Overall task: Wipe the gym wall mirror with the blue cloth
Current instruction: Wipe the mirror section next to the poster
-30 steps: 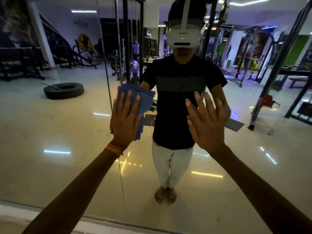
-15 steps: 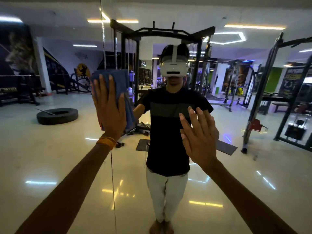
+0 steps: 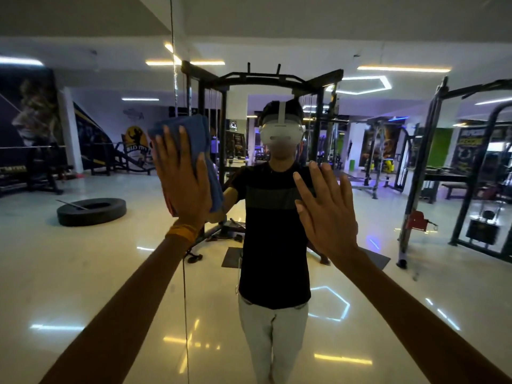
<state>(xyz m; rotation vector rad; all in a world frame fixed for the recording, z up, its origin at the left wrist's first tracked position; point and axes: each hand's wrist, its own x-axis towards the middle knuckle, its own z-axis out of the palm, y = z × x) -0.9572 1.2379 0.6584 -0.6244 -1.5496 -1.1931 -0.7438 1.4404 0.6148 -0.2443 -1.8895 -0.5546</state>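
Head view, single entry.

**Position.** The blue cloth (image 3: 201,139) sits in the upper left-centre of the frame, flat against the gym wall mirror (image 3: 83,273). It is just right of the vertical seam (image 3: 184,300) between mirror panels. It lies near the level of the reflected headset (image 3: 281,134).

**Left hand.** The left hand (image 3: 181,178) covers most of the cloth. The palm faces the glass, with fingers straight, slightly fanned and pointing up. It pins the cloth by flat pressure and does not pinch it. An orange band (image 3: 181,234) sits at the wrist.
- Judgement: a flat palm spreads the load over the whole pad, so the cloth keeps broad contact and should slide without bunching.

**Right hand.** The right hand (image 3: 327,214) is at centre-right, lower than the left. It is spread wide with the palm towards the mirror and holds nothing. Whether it touches the glass or hovers just off it cannot be told.
- Judgement: it is probably there as a brace for balance while the other arm reaches high.

**Orientation.** The cloth is folded into an oblong pad.
- Its long axis runs roughly up and down, with the top leaning a little towards frame left.
- The upper edge shows above the fingertips.
- The lower right edge shows beside the heel of the palm.
- The axis lines up with the forearm and fingers, which suits vertical strokes.

**Reflections.** A tyre (image 3: 91,207) shows at the left, with racks behind.
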